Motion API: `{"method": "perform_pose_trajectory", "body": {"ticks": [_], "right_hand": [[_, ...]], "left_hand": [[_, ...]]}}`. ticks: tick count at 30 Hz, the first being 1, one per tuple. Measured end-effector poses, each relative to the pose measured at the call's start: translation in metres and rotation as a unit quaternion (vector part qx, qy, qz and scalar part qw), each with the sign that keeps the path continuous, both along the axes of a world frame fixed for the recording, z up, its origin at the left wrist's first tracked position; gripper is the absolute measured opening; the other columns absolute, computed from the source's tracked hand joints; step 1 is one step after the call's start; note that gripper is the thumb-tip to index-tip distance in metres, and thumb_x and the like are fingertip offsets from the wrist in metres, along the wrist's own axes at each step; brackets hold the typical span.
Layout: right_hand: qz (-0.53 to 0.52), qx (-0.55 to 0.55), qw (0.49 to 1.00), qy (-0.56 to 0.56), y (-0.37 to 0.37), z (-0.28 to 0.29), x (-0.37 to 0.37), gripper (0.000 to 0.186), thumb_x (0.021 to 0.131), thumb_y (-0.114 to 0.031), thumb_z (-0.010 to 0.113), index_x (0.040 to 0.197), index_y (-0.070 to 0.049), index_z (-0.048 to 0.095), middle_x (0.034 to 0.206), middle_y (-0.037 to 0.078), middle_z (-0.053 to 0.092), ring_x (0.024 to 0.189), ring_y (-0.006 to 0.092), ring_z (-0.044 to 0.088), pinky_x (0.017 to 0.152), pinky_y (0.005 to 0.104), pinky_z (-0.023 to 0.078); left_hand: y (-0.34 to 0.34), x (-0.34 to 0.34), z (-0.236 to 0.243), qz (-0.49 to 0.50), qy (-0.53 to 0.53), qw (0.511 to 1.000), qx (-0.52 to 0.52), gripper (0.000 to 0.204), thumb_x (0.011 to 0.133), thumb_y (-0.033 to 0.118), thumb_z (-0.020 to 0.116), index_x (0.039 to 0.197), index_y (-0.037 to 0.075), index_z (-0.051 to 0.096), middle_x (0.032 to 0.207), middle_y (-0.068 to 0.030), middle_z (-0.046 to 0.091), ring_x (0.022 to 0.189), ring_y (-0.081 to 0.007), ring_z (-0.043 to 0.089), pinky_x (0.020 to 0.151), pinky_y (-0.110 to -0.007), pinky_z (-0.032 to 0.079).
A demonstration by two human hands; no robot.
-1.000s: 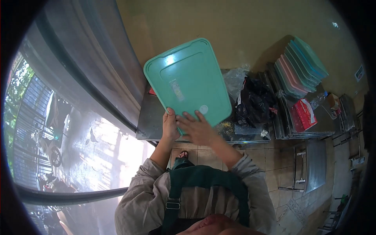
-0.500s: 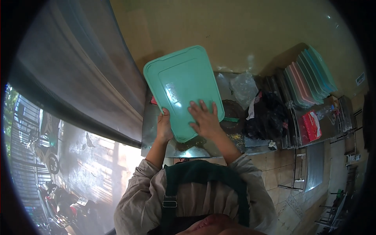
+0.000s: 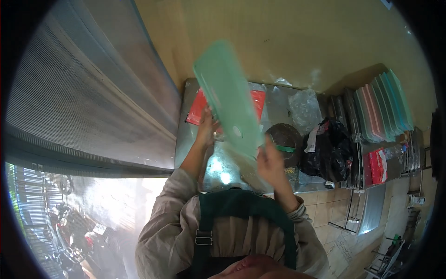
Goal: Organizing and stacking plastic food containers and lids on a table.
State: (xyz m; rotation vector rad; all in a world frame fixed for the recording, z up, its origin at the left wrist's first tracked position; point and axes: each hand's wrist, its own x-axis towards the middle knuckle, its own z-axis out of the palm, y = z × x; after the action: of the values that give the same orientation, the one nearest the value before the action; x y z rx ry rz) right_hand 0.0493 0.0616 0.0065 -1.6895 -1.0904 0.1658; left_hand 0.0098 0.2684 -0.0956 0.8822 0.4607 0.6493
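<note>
A mint-green rectangular plastic lid [image 3: 227, 95], blurred by motion, is held up over the metal table [image 3: 186, 149], tilted partly edge-on. My left hand [image 3: 207, 126] is closed at its left edge, with the fingers partly behind it. At the lower right corner my right hand [image 3: 271, 160] grips the rim, itself smeared a little. Behind the lid, a flat red package [image 3: 197, 110] lies on the table, and red shows again on the lid's other side. A dark round piece [image 3: 284, 136] with a green strip across it rests to the right of the lid.
Right of the dark piece lie a crumpled clear plastic bag [image 3: 304, 110] and a black plastic bag [image 3: 327, 153]. Several coloured lids [image 3: 385, 107] stand upright in a row at the far right, near a red-and-white packet [image 3: 378, 166]. A mesh curtain [image 3: 107, 93] hangs on the left.
The lid has turned from facing me to a tilted, narrower angle. My right hand has moved from flat on its surface to its lower right corner. More of the red package shows.
</note>
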Motion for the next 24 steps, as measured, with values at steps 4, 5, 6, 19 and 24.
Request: {"method": "perform_pose_trajectory", "body": {"ticks": [4, 5, 6, 19, 24], "right_hand": [[0.152, -0.041, 0.952, -0.263, 0.029, -0.029, -0.023, 0.038, 0.071, -0.006, 0.054, 0.109, -0.004, 0.049, 0.119, 0.016, 0.043, 0.109, 0.0307, 0.043, 0.092, 0.0453, 0.031], [0.176, -0.055, 0.921, -0.344, 0.031, -0.047, -0.023, 0.031, 0.073, -0.009, 0.052, 0.104, -0.004, 0.052, 0.122, 0.014, 0.041, 0.111, 0.029, 0.041, 0.091, 0.0489, 0.031], [0.202, -0.068, 0.881, -0.421, 0.032, -0.059, -0.024, 0.025, 0.075, -0.012, 0.049, 0.099, -0.005, 0.055, 0.125, 0.012, 0.039, 0.113, 0.0272, 0.04, 0.091, 0.0524, 0.03], [0.148, 0.01, 0.896, -0.419, 0.027, -0.097, -0.013, 0.015, 0.075, -0.013, 0.053, 0.087, -0.007, 0.058, 0.121, 0.006, 0.045, 0.115, 0.0247, 0.037, 0.097, 0.0505, 0.021], [0.122, 0.018, 0.893, -0.434, 0.026, -0.101, -0.012, 0.02, 0.075, -0.016, 0.051, 0.093, -0.008, 0.057, 0.122, 0.007, 0.043, 0.115, 0.0258, 0.037, 0.094, 0.0526, 0.026]], "left_hand": [[0.002, 0.018, -0.023, -0.163, -0.058, 0.98, 0.098, 0.056, 0.086, 0.042, 0.037, 0.125, 0.002, 0.03, 0.123, -0.0107, 0.039, 0.112, -0.0216, 0.039, 0.094, -0.035, 0.032], [-0.001, 0.016, -0.021, -0.162, -0.06, 0.98, 0.099, 0.056, 0.086, 0.042, 0.037, 0.125, 0.002, 0.03, 0.123, -0.0107, 0.039, 0.112, -0.0216, 0.039, 0.094, -0.035, 0.032], [-0.003, 0.013, -0.018, -0.158, -0.061, 0.981, 0.098, 0.056, 0.086, 0.042, 0.037, 0.125, 0.002, 0.03, 0.123, -0.0108, 0.039, 0.112, -0.0217, 0.039, 0.094, -0.035, 0.032], [-0.021, 0.021, 0.017, -0.094, -0.074, 0.991, 0.066, 0.057, 0.085, 0.042, 0.039, 0.125, 0.002, 0.031, 0.123, -0.0117, 0.039, 0.111, -0.0225, 0.039, 0.094, -0.035, 0.031], [-0.03, 0.021, 0.029, -0.071, -0.089, 0.992, 0.054, 0.058, 0.085, 0.043, 0.04, 0.125, 0.002, 0.031, 0.123, -0.012, 0.039, 0.111, -0.0228, 0.04, 0.094, -0.035, 0.031]]}}
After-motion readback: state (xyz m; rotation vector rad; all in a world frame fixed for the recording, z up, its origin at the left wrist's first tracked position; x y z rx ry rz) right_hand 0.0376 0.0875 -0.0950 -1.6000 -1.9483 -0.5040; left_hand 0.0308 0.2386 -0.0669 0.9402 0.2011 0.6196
